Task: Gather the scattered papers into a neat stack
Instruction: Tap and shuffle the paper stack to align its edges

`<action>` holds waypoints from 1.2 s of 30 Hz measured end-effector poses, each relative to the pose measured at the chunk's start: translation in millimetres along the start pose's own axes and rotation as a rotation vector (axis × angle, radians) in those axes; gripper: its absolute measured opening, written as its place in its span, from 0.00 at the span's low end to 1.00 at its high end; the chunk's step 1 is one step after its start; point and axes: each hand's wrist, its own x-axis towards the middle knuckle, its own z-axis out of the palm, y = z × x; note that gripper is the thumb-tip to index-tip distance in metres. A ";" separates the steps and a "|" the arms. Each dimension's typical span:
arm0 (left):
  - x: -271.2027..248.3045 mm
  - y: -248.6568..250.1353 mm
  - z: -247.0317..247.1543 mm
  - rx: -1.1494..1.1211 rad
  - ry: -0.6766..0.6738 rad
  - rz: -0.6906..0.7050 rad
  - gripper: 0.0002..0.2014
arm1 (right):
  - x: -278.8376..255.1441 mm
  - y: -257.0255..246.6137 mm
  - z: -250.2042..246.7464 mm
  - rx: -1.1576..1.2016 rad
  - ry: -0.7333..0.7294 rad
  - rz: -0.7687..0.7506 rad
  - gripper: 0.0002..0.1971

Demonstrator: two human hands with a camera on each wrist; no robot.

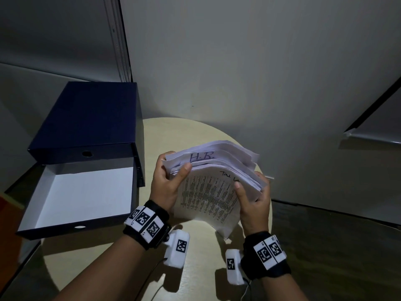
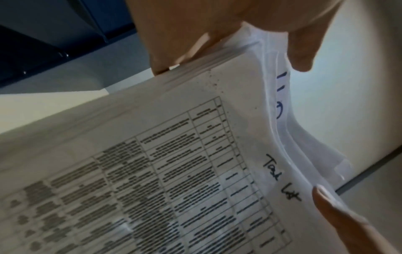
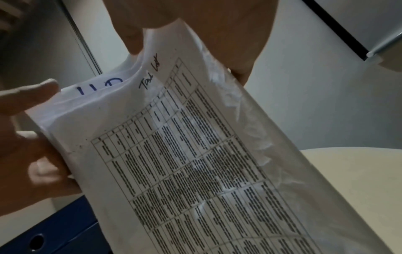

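I hold a thick stack of papers [image 1: 212,192] tilted upright above the round beige table [image 1: 195,131]. The front sheet is a printed table with a handwritten heading; a sheet behind it reads "H.R." in blue. My left hand [image 1: 175,164] grips the stack's left edge, thumb on the front and fingers behind. My right hand [image 1: 249,183] grips the right edge the same way. The sheets' top edges are uneven and fan apart. The left wrist view shows the papers [image 2: 174,171] under my left hand [image 2: 234,51]; the right wrist view shows the papers [image 3: 195,154] under my right hand [image 3: 187,55].
A dark blue box [image 1: 86,118] stands at the table's left, its white-lined drawer [image 1: 82,192] pulled out toward me. A wall rises right behind the table. A white panel with a dark edge [image 1: 373,127] hangs at the right.
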 end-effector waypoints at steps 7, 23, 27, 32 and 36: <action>7.3 -1.2 -1.3 -0.020 0.065 -0.018 0.13 | 4.2 -6.3 0.7 -0.003 0.092 0.002 0.14; 10.2 1.3 -0.2 0.002 0.140 0.065 0.15 | 10.8 -15.0 11.5 -0.008 0.177 0.014 0.12; 7.9 2.4 1.2 -0.027 0.090 0.080 0.16 | 12.8 -13.0 9.7 0.006 0.149 -0.001 0.11; 5.6 0.5 0.6 0.056 0.030 0.094 0.18 | 12.4 -13.5 10.7 0.004 0.138 -0.008 0.12; 6.5 2.6 -0.8 0.034 0.003 0.087 0.17 | 12.0 -16.6 12.7 -0.045 0.133 -0.042 0.17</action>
